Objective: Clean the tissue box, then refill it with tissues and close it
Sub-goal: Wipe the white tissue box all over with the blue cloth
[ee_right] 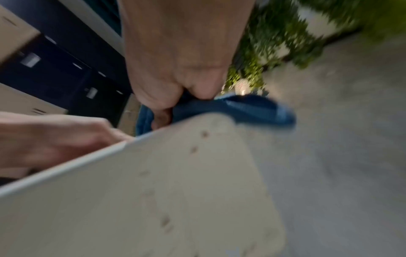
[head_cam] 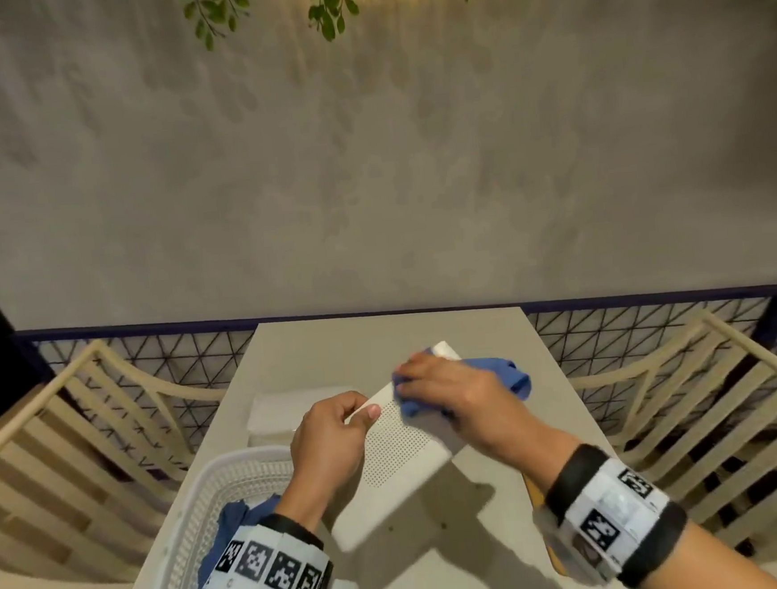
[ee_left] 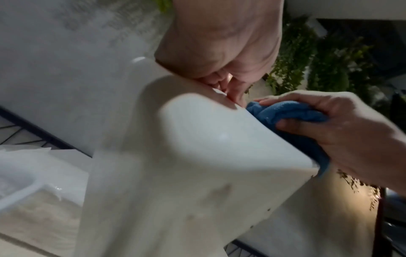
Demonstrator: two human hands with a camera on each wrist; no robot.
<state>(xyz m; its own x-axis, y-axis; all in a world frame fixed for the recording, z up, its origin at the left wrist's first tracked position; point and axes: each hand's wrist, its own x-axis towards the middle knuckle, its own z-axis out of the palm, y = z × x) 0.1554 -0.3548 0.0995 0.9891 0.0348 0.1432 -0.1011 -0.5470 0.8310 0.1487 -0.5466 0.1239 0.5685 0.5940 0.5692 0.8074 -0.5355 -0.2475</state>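
A white tissue box (head_cam: 401,451) with a dotted face is tilted above the table, its far end raised. My left hand (head_cam: 337,431) grips its left edge, thumb on the dotted face. My right hand (head_cam: 450,394) holds a blue cloth (head_cam: 500,378) bunched against the upper part of the box. In the left wrist view the box (ee_left: 197,165) fills the middle, the cloth (ee_left: 285,114) pressed on its right side. The right wrist view is blurred; it shows the box (ee_right: 153,191) and the cloth (ee_right: 252,107) under my fingers. A stack of white tissues (head_cam: 288,409) lies on the table to the left.
A white plastic basket (head_cam: 199,509) with another blue cloth (head_cam: 237,520) stands at the table's near left. Cream slatted chairs (head_cam: 78,449) (head_cam: 692,400) flank the beige table (head_cam: 380,336). A dark mesh railing (head_cam: 173,357) and a grey wall lie beyond.
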